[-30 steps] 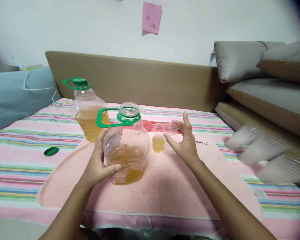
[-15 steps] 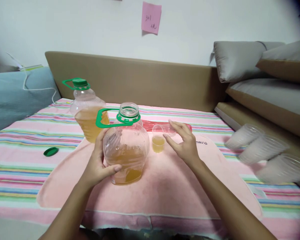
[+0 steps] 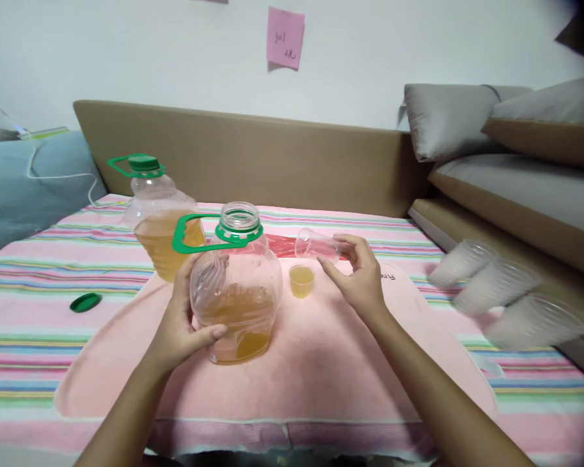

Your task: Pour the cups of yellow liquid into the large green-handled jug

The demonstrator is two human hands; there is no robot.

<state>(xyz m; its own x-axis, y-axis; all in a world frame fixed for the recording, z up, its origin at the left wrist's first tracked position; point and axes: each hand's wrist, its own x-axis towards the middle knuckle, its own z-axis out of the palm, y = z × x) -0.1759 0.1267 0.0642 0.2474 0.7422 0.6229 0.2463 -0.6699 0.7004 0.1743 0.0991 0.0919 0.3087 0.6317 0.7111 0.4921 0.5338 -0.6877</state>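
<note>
My left hand [image 3: 178,327] is wrapped round the lower left side of a clear plastic jug [image 3: 238,285], its thumb across the front. The jug stands upright and uncapped, partly filled with amber liquid, its green handle pointing left. My right hand [image 3: 357,269] grips the base end of an empty clear plastic cup [image 3: 314,246] between thumb and fingers. That cup is tipped on its side, mouth to the left. Just below it stands an upright cup of yellowish liquid [image 3: 302,282], apart from my hand and to the right of the jug.
A capped second jug [image 3: 160,224] with amber liquid stands behind at left. A green cap [image 3: 85,302] lies on the striped cloth [image 3: 24,318]. Stacks of clear cups [image 3: 496,285] lie at right, beside cushions [image 3: 525,181]. Red plastic [image 3: 279,245] lies behind the cups.
My right hand has closed on the empty cup, which has turned a little and shows more of its side. The view has shifted slightly; my left hand still holds the jug.
</note>
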